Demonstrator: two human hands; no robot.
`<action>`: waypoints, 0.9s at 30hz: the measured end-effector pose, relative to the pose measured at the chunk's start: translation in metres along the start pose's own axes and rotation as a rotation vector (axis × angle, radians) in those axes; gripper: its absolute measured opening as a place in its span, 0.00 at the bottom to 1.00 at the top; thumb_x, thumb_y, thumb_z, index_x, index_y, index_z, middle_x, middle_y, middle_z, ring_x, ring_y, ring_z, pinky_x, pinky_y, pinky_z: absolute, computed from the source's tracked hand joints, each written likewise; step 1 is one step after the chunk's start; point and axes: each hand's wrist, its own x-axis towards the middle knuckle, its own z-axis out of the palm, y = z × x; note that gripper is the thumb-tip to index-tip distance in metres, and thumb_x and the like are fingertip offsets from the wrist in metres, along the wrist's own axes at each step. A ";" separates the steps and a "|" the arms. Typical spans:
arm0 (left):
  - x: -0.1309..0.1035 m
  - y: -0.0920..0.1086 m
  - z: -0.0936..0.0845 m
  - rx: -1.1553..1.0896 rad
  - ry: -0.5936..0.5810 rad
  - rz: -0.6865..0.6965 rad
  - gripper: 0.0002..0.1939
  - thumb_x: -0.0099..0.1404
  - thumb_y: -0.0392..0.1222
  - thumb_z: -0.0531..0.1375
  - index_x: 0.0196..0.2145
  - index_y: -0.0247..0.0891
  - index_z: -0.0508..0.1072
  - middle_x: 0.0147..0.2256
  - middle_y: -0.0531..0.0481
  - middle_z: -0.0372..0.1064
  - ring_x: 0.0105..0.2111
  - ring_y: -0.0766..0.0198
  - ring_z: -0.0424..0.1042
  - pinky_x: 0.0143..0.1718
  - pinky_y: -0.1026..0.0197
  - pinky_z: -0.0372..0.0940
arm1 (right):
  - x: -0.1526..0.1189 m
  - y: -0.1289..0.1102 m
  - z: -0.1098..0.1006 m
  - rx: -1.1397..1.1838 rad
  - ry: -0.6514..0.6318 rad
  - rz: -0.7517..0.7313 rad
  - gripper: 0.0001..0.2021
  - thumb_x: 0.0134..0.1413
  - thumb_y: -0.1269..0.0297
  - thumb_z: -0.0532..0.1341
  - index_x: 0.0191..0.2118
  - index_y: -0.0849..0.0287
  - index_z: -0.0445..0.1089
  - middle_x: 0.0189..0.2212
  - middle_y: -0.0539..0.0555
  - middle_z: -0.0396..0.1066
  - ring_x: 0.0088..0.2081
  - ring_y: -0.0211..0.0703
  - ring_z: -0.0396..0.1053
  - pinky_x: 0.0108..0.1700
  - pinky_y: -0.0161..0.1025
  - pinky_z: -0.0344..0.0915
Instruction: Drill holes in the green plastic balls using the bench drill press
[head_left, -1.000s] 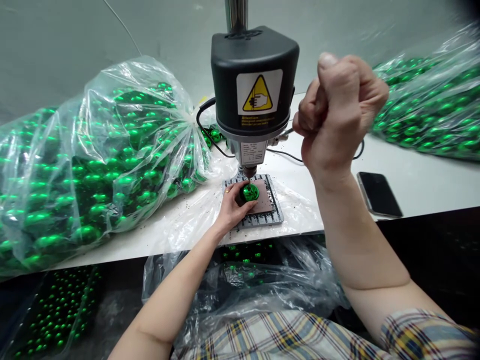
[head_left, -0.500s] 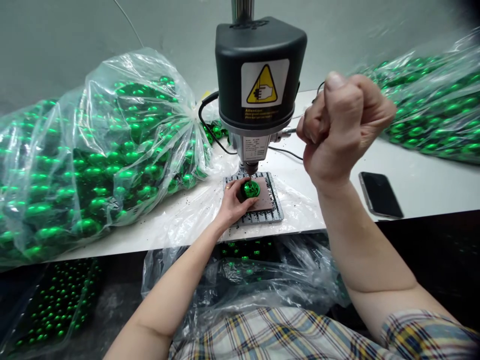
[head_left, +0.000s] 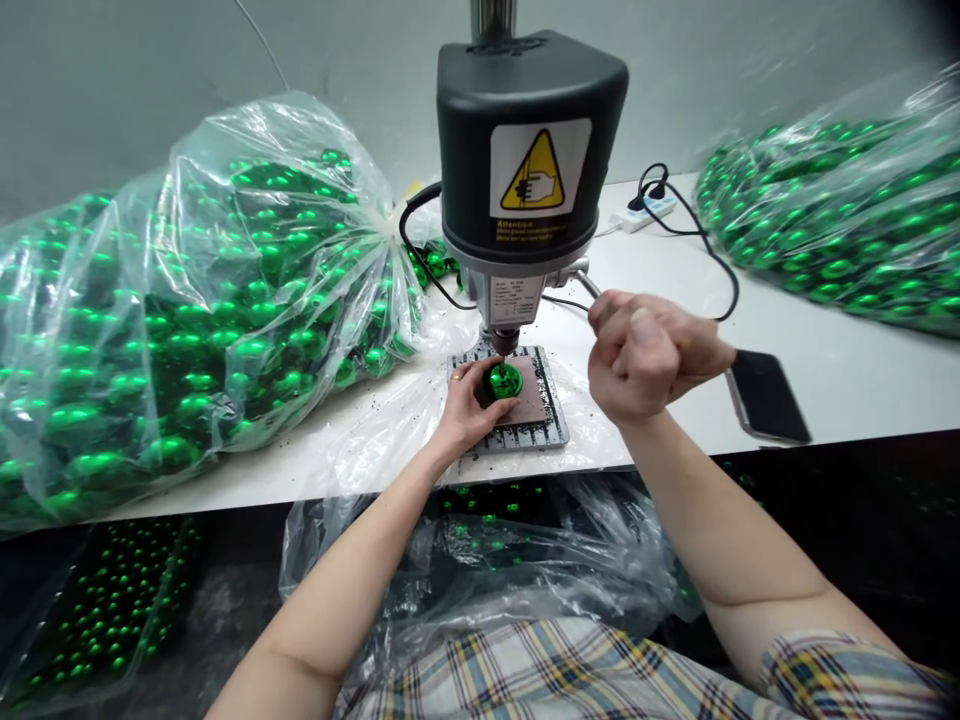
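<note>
My left hand (head_left: 463, 412) pinches a shiny green ball (head_left: 507, 381) between thumb and fingers. It steadies the ball on a pinkish-brown square pad (head_left: 534, 400), which lies on the slotted metal base (head_left: 556, 432) of a drill press (head_left: 532, 90). Directly above the ball is the drill chuck (head_left: 505, 342); its bit reaches down to the ball's top, though the exact depth is hard to see. My right hand (head_left: 641, 355) is a fist around the end of the press's feed lever (head_left: 589, 286), to the right of the machine. Most of the grip is hidden by the fingers.
Large clear bags of green balls lie at left (head_left: 225, 300) and right (head_left: 847, 220). A phone (head_left: 769, 395) and a power strip (head_left: 645, 212) with a looping cable sit on the white table (head_left: 637, 275). Dark shavings surround the base. An open plastic bag (head_left: 570, 560) hangs below the table edge.
My right hand has swung down and slightly left with the lever, uncovering the power strip. The chuck sits a little lower. My left hand keeps the ball in place.
</note>
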 end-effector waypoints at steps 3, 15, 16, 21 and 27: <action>-0.001 0.001 0.000 0.001 0.003 -0.011 0.33 0.54 0.42 0.72 0.57 0.42 0.73 0.53 0.40 0.66 0.58 0.47 0.64 0.64 0.43 0.59 | 0.000 0.000 0.003 0.044 0.015 -0.055 0.26 0.51 0.69 0.60 0.14 0.60 0.41 0.10 0.43 0.41 0.12 0.30 0.43 0.19 0.37 0.49; -0.004 0.014 -0.006 -0.008 0.019 -0.006 0.30 0.55 0.43 0.72 0.55 0.40 0.72 0.53 0.41 0.71 0.56 0.47 0.68 0.59 0.45 0.63 | 0.102 -0.010 0.056 0.045 0.115 0.578 0.24 0.59 0.77 0.56 0.15 0.54 0.51 0.11 0.42 0.44 0.13 0.30 0.41 0.12 0.35 0.37; -0.009 0.020 -0.011 0.019 0.045 0.006 0.30 0.56 0.43 0.71 0.55 0.41 0.72 0.52 0.41 0.71 0.55 0.47 0.68 0.58 0.46 0.64 | 0.103 -0.009 0.056 0.041 0.114 0.606 0.25 0.60 0.77 0.55 0.14 0.54 0.49 0.11 0.42 0.43 0.13 0.29 0.40 0.12 0.34 0.36; -0.065 0.065 -0.066 0.286 -0.497 0.091 0.24 0.58 0.50 0.70 0.52 0.45 0.75 0.47 0.43 0.73 0.47 0.49 0.73 0.47 0.52 0.67 | 0.101 -0.003 0.052 0.061 0.068 0.586 0.23 0.56 0.76 0.57 0.14 0.55 0.51 0.11 0.42 0.44 0.12 0.29 0.42 0.12 0.34 0.36; -0.065 0.085 -0.122 0.392 -0.917 0.018 0.21 0.61 0.56 0.67 0.48 0.44 0.78 0.37 0.47 0.78 0.33 0.57 0.76 0.36 0.59 0.68 | 0.096 -0.005 0.050 0.096 0.035 0.530 0.18 0.51 0.71 0.60 0.15 0.55 0.55 0.11 0.43 0.47 0.13 0.30 0.43 0.13 0.35 0.36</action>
